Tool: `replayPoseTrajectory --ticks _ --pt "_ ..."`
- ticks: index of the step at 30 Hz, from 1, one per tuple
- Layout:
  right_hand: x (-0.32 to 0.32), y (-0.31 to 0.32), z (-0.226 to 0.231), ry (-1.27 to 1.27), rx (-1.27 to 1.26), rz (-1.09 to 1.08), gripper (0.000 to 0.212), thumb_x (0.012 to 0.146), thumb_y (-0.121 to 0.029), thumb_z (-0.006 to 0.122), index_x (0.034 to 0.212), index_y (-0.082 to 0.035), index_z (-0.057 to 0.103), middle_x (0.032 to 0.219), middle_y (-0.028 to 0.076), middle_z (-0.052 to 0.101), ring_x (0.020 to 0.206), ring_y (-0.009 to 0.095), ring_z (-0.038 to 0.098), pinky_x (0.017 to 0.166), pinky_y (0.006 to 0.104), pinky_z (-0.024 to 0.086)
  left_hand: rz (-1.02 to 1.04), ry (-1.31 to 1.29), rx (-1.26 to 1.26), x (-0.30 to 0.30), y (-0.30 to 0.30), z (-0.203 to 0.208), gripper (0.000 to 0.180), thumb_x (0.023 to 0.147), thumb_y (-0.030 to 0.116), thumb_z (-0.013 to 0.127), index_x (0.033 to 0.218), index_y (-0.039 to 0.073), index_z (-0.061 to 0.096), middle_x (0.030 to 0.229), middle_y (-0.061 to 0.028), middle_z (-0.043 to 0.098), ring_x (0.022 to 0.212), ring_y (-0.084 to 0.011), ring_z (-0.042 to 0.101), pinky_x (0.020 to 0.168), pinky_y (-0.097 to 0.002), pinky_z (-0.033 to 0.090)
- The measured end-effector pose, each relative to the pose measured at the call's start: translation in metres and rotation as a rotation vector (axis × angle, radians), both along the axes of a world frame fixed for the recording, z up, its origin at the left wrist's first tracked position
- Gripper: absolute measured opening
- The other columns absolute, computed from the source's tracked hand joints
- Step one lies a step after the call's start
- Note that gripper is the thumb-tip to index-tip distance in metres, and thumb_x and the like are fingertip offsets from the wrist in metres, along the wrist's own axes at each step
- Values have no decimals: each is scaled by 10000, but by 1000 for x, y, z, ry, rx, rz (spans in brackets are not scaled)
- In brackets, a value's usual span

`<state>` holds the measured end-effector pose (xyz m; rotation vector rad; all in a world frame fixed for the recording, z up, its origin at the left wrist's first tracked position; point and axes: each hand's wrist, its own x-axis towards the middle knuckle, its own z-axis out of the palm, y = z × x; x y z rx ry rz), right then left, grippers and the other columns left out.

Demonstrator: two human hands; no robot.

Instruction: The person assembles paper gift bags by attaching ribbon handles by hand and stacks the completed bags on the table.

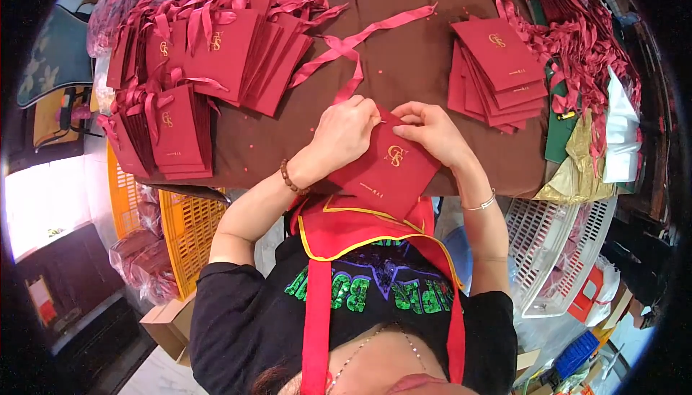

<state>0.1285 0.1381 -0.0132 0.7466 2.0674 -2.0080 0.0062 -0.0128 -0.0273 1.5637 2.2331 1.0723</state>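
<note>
A flat dark-red paper bag [400, 168] with a gold emblem lies tilted at the table's front edge, its lower corner over my red apron. My left hand [348, 130] is closed in a pinch at the bag's top edge. A red ribbon [346, 50] runs from beyond that hand across the cloth, crossing over itself; the fingers hide its near end. On the bag's upper right side, my right hand [435, 134] is closed with thumb and fingers gripping the edge. A tiny pale tip shows between the hands.
Bags with ribbon handles [216, 49] stand in rows at left, with more bags [176, 132] nearer. A fanned stack of bags [501, 67] lies at right beside a heap of ribbons [584, 70]. Below the table are an orange crate [189, 233] and a white crate [555, 251].
</note>
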Motion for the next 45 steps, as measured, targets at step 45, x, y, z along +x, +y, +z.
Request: replayPoseTrajectory --ticks 45 --pt "-17 -16 8 236 511 282 254 796 -157 631 1008 -22 592 900 145 663 831 269 642 735 346 495 -144 -363 -19 -21 -31 2 88 802 76 627 858 9 634 1005 -107 626 925 -219 605 796 -305 469"
